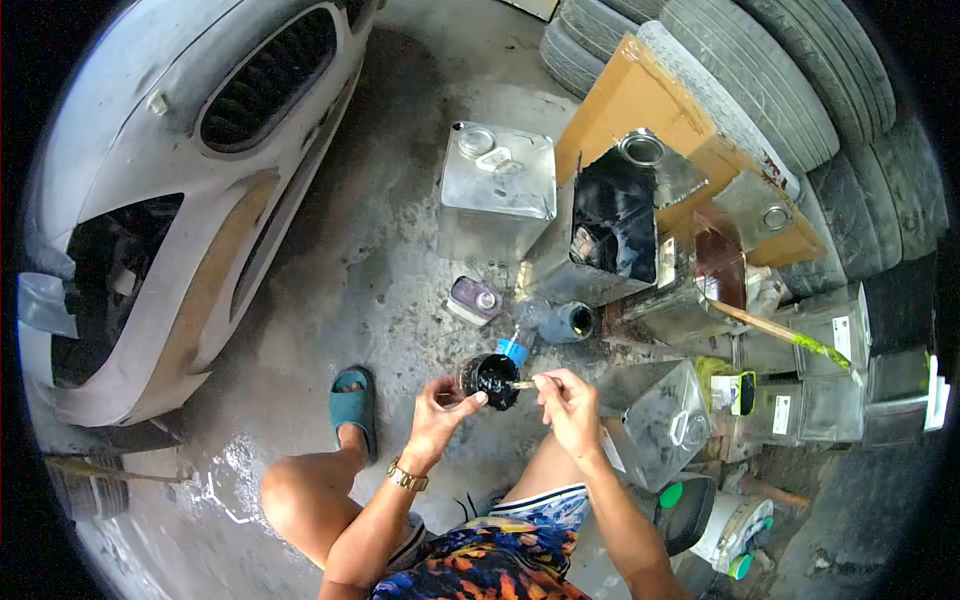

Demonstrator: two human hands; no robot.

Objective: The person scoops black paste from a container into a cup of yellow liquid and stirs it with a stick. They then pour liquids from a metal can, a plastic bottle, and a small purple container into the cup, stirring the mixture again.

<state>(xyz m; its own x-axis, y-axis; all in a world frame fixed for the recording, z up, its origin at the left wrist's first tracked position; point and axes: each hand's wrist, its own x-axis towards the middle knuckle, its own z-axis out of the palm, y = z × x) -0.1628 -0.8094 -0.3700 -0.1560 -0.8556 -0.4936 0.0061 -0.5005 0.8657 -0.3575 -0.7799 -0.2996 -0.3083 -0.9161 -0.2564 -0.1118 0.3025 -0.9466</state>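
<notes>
My left hand (440, 410) is wrapped round the left side of a small round container (497, 382) with glossy black stuff inside. A thin stick (524, 385) reaches into the container from the right, and the fingers of my right hand (566, 400) are pinched on its outer end. Just beyond the container's rim are a blue object (512, 351) and a clear plastic bottle (531, 312). A small rectangular can (474, 301) with a round cap stands on the floor a little farther off.
A grey car bumper (160, 240) fills the left. Ahead and to the right stand a closed metal can (497, 190), an opened can with a black inside (615, 215), cardboard (640, 95), tyres (750, 80) and a stick with green paint (785, 333). Another can (655, 415) is near my right arm.
</notes>
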